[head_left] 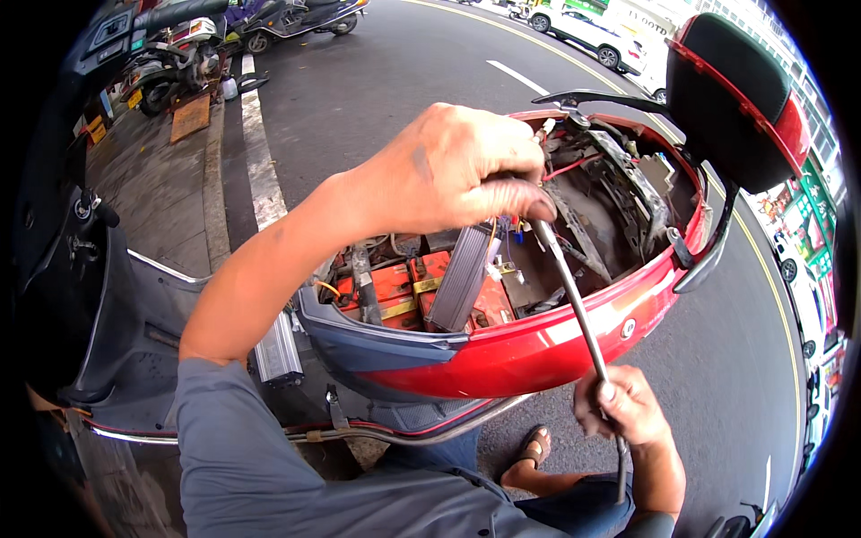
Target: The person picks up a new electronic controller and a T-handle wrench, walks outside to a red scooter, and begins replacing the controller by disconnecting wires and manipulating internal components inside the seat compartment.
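Observation:
A long, slim metal rod (578, 300) slants down in front of a scooter's red side panel (538, 351). My left hand (466, 170) is closed on its upper end, the thumb pressed along it; the curled fingertips are partly hidden. Lower down, my right hand (632, 408) wraps round the same rod, and its bottom end sticks out below the fist. Behind the rod lies the scooter's uncovered body, with orange-red batteries (381, 291), a grey finned metal box (459, 282) resting on them, and loose wires (498, 255). My left forearm passes over the front of this opening.
A second finned box (278, 354) lies on the footboard. The padded backrest (735, 90) and black grab rail (704, 238) rise at the scooter's rear. Parked scooters (296, 20) stand at the upper left; a white car (587, 38) is across the road.

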A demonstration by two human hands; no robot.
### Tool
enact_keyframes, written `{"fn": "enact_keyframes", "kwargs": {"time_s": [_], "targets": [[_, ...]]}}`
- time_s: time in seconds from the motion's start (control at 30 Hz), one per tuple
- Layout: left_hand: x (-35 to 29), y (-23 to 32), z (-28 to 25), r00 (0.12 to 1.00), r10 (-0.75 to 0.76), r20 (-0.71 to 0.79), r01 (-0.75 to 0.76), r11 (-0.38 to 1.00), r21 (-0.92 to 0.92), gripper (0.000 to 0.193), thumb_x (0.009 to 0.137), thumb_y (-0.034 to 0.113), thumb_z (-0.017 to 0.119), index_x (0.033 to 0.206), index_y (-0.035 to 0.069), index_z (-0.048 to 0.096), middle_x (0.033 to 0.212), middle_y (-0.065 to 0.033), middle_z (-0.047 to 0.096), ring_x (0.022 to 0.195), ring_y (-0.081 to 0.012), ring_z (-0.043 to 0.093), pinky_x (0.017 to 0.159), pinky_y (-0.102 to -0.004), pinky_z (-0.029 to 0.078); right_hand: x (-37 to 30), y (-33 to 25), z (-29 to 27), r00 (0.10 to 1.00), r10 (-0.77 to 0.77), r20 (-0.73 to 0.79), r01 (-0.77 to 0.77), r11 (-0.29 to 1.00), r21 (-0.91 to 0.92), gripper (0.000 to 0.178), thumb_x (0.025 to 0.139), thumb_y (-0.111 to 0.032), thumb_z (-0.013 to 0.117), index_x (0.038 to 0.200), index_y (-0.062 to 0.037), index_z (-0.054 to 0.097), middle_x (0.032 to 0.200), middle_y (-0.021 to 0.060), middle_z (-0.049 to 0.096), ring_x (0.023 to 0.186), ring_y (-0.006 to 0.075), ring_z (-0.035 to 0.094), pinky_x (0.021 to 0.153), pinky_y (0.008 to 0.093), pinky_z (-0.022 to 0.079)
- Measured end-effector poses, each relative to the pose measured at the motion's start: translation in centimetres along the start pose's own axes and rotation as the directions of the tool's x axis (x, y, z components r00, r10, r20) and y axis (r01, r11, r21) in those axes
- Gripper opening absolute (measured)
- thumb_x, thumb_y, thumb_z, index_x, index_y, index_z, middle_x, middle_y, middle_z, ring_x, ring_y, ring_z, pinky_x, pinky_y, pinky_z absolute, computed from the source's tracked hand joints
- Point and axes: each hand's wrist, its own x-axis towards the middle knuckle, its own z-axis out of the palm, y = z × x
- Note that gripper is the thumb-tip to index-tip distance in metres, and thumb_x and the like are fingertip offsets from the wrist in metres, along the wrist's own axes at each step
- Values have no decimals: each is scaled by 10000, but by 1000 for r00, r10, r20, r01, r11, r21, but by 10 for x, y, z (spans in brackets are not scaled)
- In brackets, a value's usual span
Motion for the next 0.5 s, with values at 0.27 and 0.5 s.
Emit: {"fn": "enact_keyframes", "kwargs": {"time_s": [0.27,0.5], "targets": [[13,-25,14,905,-410,117,423,835,-351,314,851,308,671,797,3,619,693,-12,561,659,-93,509,603,-272,403,-42,23,-36,765,-604,-224,629,775,56,960,756,-712,509,1344,23,322,928,379,573,522,236,598,460,253,498],[24,-37,41,885,-430,178,462,767,-446,256,883,260,653,915,10,606,774,-1,585,667,-57,512,621,-223,442,-46,47,-25,562,-585,-585,408,811,-419,453,933,-363,536,1171,20,492,795,181,621,415,60,433,371,171,339]]}}
